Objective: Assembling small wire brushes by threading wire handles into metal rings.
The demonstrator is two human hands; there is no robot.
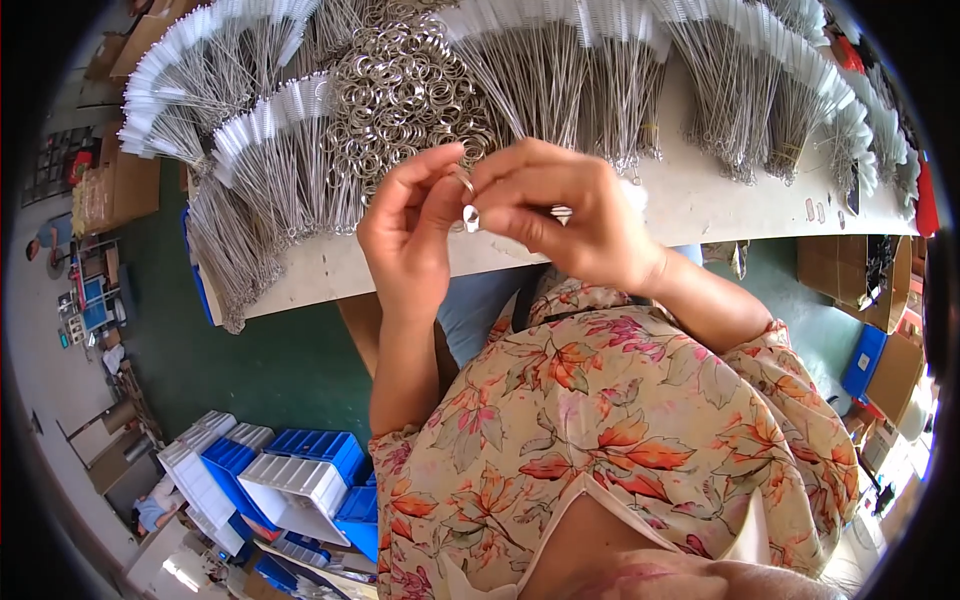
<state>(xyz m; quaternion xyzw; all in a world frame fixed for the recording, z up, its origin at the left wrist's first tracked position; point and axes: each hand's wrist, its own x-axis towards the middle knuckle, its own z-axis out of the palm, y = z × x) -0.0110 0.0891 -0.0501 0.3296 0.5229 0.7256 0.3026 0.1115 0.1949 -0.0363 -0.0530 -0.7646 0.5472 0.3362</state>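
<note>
Just in front of my body, over the table's near edge, my two hands meet at the fingertips. My left hand (408, 225) is closed in a pinch on a small metal ring (465, 181). The fingertips of my right hand (575, 205) come against that ring from the other side. At my right thumb tip is a small shiny silvery piece (472, 218) with a dark opening, its exact kind unclear. Behind my hands lies a large heap of loose metal rings (410, 90).
Bundles of wire-handled brushes (540, 80) with white bristles cover much of the white table (690, 205), more bundles (250, 150) lying left of the rings. Blue and white plastic bins (300, 480) are stacked at the lower left. Cardboard boxes (850, 275) stand at the right.
</note>
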